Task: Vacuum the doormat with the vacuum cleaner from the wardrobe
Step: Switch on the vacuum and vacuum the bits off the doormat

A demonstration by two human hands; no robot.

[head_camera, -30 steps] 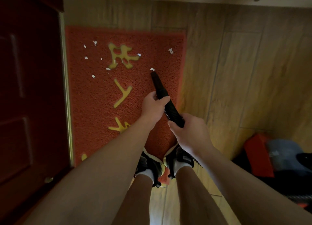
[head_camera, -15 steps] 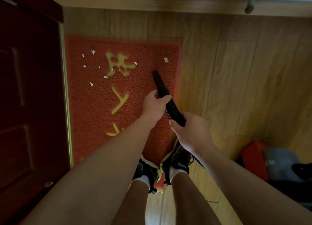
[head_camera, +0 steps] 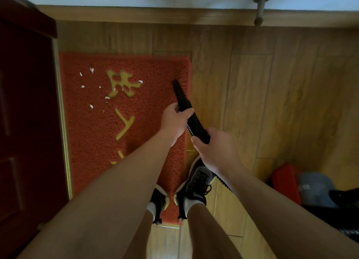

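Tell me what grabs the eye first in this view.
The red doormat with yellow characters lies on the floor left of centre, beside a dark door. White scraps dot its far left part. Both hands grip a black vacuum hose: the left hand just behind the nozzle, which points at the mat's right edge, and the right hand lower down.

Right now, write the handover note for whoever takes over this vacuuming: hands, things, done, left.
Hands: left hand grips the black nozzle; right hand grips the ribbed hose.
Things: the nozzle tip is over the far right edge of the doormat.
Done: the mat's right strip shows no scraps.
Left: white scraps lie on the far left part, beside the dark door; sweep the nozzle there.
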